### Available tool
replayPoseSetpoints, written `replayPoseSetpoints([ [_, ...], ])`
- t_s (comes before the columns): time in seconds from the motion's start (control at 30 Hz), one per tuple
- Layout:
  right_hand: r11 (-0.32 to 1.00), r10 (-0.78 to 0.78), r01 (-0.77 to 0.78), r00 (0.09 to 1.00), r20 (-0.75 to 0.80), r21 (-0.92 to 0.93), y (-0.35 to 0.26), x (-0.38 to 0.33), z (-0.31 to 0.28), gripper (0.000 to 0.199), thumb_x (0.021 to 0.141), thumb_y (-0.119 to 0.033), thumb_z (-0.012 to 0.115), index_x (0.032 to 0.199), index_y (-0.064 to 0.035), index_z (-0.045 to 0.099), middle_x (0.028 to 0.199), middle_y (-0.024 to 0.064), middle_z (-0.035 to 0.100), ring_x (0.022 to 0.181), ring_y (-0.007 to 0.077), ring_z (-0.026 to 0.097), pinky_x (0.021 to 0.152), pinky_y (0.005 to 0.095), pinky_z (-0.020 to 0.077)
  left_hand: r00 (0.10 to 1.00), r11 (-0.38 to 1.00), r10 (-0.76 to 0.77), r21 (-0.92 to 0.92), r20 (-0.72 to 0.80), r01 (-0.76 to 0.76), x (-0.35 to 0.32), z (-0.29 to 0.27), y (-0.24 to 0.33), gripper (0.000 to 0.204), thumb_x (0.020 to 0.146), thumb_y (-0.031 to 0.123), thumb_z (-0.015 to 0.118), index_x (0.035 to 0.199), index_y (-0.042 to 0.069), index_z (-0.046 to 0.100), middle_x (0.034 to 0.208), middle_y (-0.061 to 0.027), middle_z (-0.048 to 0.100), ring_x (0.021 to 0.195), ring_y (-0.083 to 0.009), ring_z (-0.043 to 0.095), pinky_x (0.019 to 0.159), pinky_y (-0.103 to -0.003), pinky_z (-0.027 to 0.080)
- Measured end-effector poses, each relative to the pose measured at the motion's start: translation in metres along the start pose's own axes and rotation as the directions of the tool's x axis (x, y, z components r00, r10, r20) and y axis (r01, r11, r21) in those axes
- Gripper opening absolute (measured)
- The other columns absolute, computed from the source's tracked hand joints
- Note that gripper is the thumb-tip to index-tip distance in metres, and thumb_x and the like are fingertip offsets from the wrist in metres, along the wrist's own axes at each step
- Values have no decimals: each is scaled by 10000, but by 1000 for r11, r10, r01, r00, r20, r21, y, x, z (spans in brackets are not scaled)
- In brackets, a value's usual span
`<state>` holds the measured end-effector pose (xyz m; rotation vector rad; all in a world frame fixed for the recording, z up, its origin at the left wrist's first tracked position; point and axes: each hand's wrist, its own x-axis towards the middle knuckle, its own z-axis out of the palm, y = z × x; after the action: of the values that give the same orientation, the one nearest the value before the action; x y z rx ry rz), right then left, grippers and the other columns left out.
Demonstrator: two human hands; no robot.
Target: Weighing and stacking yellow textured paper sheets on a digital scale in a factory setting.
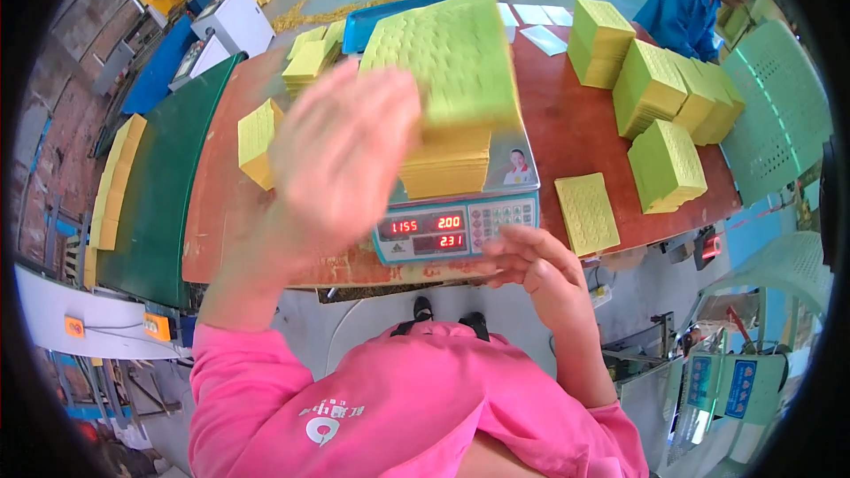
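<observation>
A digital scale [456,232] with a lit red display stands at the table's front edge. On it rests a stack of yellow paper [445,170]. Above this stack is a blurred block of greenish-yellow punched paper sheets [447,57], wider than the stack beneath. My left hand [345,142] is smeared by motion at that block's left edge; its fingers cannot be made out clearly, nor whether it grips the paper. My right hand [540,265] hovers by the scale's front right corner, fingers loosely bent and apart, with nothing in it.
Several yellow paper stacks [651,88] stand on the red table [567,142] at the right, beside a thin pad [587,212]. More stacks [259,142] sit left of the scale. A blue tray [359,26] lies behind. A person in blue [682,9] sits at the far right.
</observation>
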<state>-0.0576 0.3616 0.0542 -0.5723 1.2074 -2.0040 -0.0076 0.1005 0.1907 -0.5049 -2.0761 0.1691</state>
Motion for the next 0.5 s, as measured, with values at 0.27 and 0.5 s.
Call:
replayPoseSetpoints([
  [0.27, 954, 160, -188, 978, 135, 233, -18, -5, 52, 744, 856, -217, 718, 1443, 20, 329, 1397, 161, 488, 1295, 271, 482, 1069, 390, 400, 987, 982, 4, -186, 162, 27, -102, -52, 101, 184, 820, 160, 707, 981, 82, 665, 1103, -62, 694, 1129, -220, 609, 1031, -469, 408],
  [0.5, 920, 377, -391, 847, 375, -42, 29, 56, 112, 572, 900, 2, 550, 1431, 30, 339, 1351, 114, 525, 1231, 176, 505, 1036, 330, 398, 239, 148, -968, -585, 80, 797, -173, -86, 100, 363, 900, 328, 676, 1056, 4, 629, 1148, -135, 605, 1023, -215, 605, 881, -358, 478],
])
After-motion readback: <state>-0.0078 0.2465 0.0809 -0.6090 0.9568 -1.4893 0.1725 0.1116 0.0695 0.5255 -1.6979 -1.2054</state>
